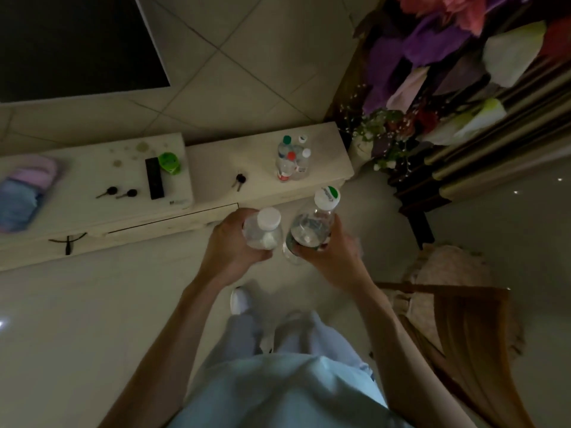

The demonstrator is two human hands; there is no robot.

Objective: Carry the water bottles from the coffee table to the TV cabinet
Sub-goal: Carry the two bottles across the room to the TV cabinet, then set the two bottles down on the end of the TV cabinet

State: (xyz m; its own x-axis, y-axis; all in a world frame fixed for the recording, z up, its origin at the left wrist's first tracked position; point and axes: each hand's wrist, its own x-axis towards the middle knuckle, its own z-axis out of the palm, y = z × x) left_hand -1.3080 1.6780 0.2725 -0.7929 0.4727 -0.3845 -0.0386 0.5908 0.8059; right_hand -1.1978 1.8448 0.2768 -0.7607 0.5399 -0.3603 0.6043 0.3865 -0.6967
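My left hand (230, 247) grips a clear water bottle with a white cap (264, 231), held upright. My right hand (327, 251) grips a second clear bottle (312, 230) whose white cap bears a green mark, tilted toward the cabinet. Both bottles hang over the floor just in front of the cream TV cabinet (216, 177). On the cabinet's right end stands a cluster of several water bottles (292, 159) with green, red and white caps.
The cabinet also carries keys (239, 180), two more keys (119, 193), a black remote (154, 182), a green cup (169, 163) and folded cloth (24, 193). A TV screen (74, 44) hangs above. Artificial flowers (432, 72) stand at right; a wooden chair (463, 319) is near my right arm.
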